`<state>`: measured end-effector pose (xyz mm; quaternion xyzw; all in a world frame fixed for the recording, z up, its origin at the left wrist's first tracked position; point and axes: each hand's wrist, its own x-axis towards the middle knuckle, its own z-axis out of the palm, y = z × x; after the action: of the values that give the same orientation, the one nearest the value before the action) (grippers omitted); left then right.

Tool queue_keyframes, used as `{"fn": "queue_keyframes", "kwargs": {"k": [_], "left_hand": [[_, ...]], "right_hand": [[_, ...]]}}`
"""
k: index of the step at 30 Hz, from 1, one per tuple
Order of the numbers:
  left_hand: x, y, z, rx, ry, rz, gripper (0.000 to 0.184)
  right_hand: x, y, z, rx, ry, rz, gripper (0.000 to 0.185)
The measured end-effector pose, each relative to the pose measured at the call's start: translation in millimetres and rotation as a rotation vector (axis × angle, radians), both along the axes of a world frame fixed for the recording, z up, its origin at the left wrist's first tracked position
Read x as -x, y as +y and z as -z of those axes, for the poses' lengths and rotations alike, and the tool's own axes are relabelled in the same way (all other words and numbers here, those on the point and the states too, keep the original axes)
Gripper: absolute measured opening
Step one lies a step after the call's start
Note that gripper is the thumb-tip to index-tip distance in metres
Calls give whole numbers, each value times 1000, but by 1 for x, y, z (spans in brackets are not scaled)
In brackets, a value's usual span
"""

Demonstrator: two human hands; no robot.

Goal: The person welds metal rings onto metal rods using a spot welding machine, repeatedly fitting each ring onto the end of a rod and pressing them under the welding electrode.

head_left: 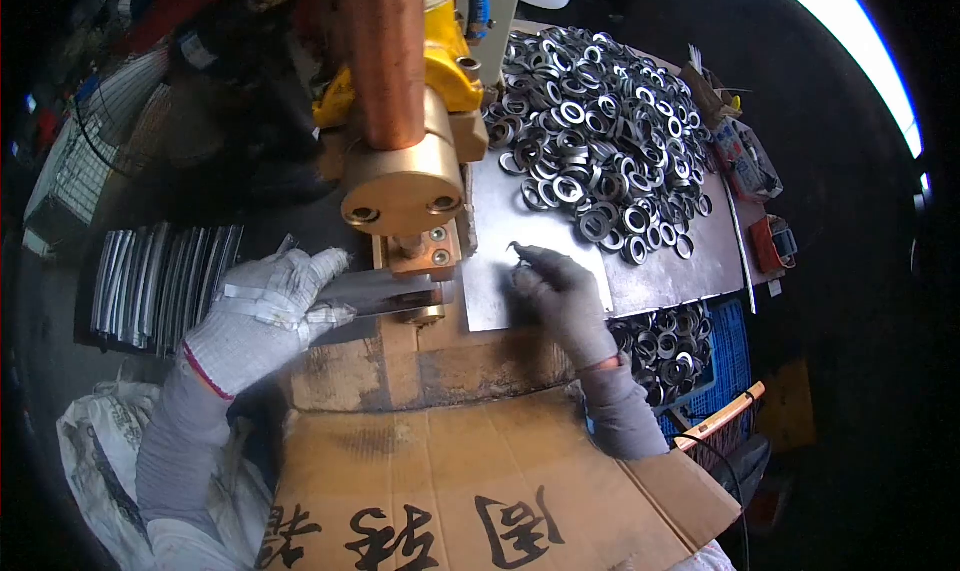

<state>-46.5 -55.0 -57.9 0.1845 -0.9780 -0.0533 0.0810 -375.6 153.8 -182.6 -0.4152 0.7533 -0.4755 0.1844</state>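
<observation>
My left hand (pixel 270 311), in a white knit glove with tape around the fingers, is closed on a flat metal strip (pixel 370 297). The strip's far end lies between the copper-coloured upper block (pixel 425 256) and the lower round electrode (pixel 427 316) of a press-like welding machine. My right hand (pixel 562 296), in a greyish glove with dark fingertips, hovers over a shiny metal sheet (pixel 490 296) right of the machine. Its thumb and forefinger are curved and apart, and I see nothing held between them. Beyond that hand lies a big heap of metal rings (pixel 610 141).
Several bundled metal strips (pixel 165 286) lie at left. Cardboard (pixel 430 461) with black handwriting covers the near side. A blue crate (pixel 735 351) with more rings stands below the table at right. The machine's copper cylinder (pixel 385 61) hangs overhead, between my hands.
</observation>
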Motion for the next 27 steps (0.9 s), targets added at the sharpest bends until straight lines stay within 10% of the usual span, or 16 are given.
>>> {"fn": "queue_keyframes", "kwargs": {"k": [2,5,13,19,22,27], "left_hand": [[-1,0,4,-25,-6,-9,59],[8,11,4,21,-2,16,62],[-63,63,36,-6,156,-34,77],[-310,62,6,507,594,-1278,48],[-300,78,-30,535,574,-1303,50],[-172,36,49,308,218,-716,43]], "right_hand": [[0,9,-37,37,-627,113,38],[31,30,-22,206,-819,175,37],[40,29,-1,-237,137,105,32],[48,28,1,-236,88,51,28],[52,25,7,-219,121,58,25],[39,17,-10,-283,162,59,27]]}}
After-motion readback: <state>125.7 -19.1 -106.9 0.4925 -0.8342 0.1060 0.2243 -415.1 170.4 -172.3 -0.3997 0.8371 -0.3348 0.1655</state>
